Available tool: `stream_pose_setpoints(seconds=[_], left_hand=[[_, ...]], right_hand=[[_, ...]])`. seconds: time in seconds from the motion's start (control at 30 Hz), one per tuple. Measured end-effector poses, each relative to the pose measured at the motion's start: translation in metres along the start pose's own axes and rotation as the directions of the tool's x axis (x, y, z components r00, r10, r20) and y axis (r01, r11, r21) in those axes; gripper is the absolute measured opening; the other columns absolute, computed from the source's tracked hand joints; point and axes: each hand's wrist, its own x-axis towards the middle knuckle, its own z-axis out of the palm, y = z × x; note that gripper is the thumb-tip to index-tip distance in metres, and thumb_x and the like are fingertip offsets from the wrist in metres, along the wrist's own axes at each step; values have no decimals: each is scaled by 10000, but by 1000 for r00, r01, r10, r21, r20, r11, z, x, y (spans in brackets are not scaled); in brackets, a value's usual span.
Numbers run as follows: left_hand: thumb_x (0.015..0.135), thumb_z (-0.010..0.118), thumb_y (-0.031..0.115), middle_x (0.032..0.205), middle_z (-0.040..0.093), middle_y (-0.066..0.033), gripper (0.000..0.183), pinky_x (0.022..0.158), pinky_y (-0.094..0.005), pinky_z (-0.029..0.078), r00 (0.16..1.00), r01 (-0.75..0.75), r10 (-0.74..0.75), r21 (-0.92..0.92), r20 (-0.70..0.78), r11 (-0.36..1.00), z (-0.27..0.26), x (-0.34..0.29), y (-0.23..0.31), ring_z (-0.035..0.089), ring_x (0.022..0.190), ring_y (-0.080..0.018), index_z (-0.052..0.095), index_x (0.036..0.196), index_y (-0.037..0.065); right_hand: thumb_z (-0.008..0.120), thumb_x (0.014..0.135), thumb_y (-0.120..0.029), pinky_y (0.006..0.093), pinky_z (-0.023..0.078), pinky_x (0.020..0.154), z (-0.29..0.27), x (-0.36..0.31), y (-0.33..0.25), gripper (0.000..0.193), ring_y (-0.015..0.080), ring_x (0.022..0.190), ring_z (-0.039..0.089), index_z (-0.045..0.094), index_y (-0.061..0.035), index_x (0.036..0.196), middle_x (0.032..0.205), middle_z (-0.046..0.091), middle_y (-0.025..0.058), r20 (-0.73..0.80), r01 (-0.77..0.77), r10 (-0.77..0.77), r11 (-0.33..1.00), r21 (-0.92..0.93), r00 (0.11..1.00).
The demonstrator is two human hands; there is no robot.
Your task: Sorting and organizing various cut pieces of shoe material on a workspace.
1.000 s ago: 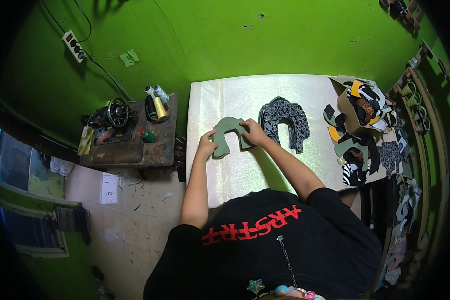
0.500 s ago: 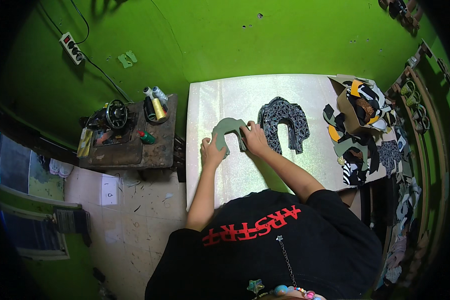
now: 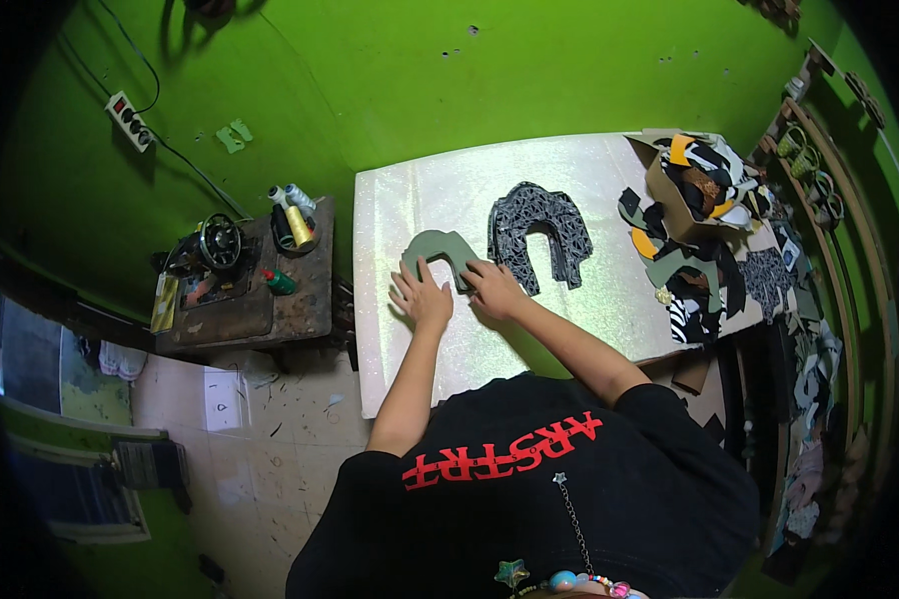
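A dark olive-green U-shaped piece [image 3: 437,241] lies on the pale shimmering tabletop [image 3: 400,200], its curve at the far side. My left hand [image 3: 427,298] rests over its left leg with the fingers spread. The fingers of my right hand [image 3: 493,290] are stretched out onto the right leg, touching it; the fingertips are partly lost against the green. Just to the right sits a stack of black-and-grey patterned U-shaped pieces [image 3: 509,215], untouched by either hand.
At the table's right end stands a cardboard box [image 3: 672,207] heaped with fabric scraps, with more scraps [image 3: 684,270] around it. Left of the table is a sewing machine [image 3: 220,243] on a wooden stand [image 3: 305,290] with thread cones [image 3: 298,228]. A green wall closes the far side.
My left fingers have loosened from the green piece's outer edge and spread over its left leg. My right hand has shifted slightly down along the right leg. The whole view has tilted a little.
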Motion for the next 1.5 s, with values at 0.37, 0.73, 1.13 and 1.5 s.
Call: stream_pose_setpoints(seconds=[0.37,0.73,1.13,1.5], left_hand=[[725,624,238,1429,55,-185,746,989,-614,86,893,-411,433,-168,121,896,9,-48,128,9,1316,-396,249,1366,169],[702,655,216,1434,50,-179,825,1002,-577,149,642,-656,724,-308,251,689,57,-104,263,48,1331,-346,189,1378,135],[700,667,268,1437,38,-178,831,990,-585,174,543,-727,787,-306,293,615,88,-129,345,44,1326,-365,200,1374,138],[855,465,397,1183,460,-167,519,876,-410,382,705,-101,596,-779,383,619,103,-82,336,446,1093,-291,377,1279,110]], right_hand=[[602,722,-142,547,190,1006,-64,-98,62,523,310,1282,229,453,-141,1223,1358,300,118,-197,-277,257,957,-81,946],[598,692,-123,563,179,984,-130,-223,180,541,345,1209,265,460,-141,1215,1312,313,143,-379,-669,597,738,-88,707],[623,684,-142,554,165,982,-173,-248,243,449,344,1196,283,541,-110,1124,1328,331,71,-455,-669,574,741,-66,681],[542,789,-56,312,460,727,-181,-220,227,119,262,789,602,628,23,812,824,617,143,-691,-34,321,918,395,648]])
